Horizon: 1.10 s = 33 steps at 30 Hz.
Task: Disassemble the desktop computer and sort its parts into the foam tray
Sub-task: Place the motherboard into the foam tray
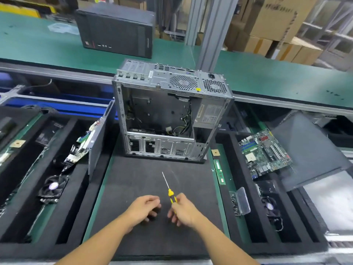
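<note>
Screwdriver (170, 190) with a yellow-and-black handle is grasped in the fingers (172, 215) of the right hand (184, 211), its thin shaft slanted up and away toward the computer case (172, 111). The left hand (143, 209) is held just beside the right one, above the black foam mat (152, 240); its fingers are curled downward, and whether anything is grasped in them cannot be told.

The computer case is stood at the far end of the mat with its side open. A power supply (209, 113) is seen in its upper right corner, and loose cables are left hanging inside.

To the right, a green motherboard (265, 153) is laid tilted in the right foam tray (286, 243), with a cooling fan (271, 207) placed nearer in the same tray. A memory stick (219, 172) is laid on the green strip between mat and tray, and a clear box of screws (240, 201) is set just below it.

In the left foam tray (82, 197) a second fan (53, 187) is kept.

On the green surface (267, 77) beyond, a closed black computer (116, 29) is stood.
</note>
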Each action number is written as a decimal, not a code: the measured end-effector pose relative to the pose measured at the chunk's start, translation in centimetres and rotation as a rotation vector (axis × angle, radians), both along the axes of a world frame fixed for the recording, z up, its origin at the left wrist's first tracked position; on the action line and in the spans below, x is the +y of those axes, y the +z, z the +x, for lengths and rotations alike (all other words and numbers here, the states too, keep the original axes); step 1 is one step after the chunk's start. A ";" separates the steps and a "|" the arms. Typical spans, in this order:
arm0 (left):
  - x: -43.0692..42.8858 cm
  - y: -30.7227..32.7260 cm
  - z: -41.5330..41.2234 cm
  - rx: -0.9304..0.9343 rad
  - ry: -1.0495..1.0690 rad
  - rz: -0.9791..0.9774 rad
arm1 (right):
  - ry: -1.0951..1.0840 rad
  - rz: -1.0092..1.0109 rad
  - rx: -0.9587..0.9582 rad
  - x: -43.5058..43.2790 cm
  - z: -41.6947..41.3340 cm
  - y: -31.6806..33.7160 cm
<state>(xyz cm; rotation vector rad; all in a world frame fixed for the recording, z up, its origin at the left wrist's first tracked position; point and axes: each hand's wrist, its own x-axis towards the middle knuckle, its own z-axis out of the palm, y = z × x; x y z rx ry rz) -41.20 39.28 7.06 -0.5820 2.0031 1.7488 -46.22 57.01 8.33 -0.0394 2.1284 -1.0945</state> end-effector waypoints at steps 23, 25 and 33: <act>-21.2 -0.2 27.9 0.167 0.968 0.347 | 0.850 -0.271 -0.141 -31.9 19.3 -0.8; -24.2 -1.1 30.4 0.090 1.015 0.234 | 0.859 -0.215 -0.130 -35.5 22.3 -2.0; -34.4 -5.7 36.3 -0.142 1.141 0.052 | 0.774 0.027 -0.093 -47.3 30.9 -8.1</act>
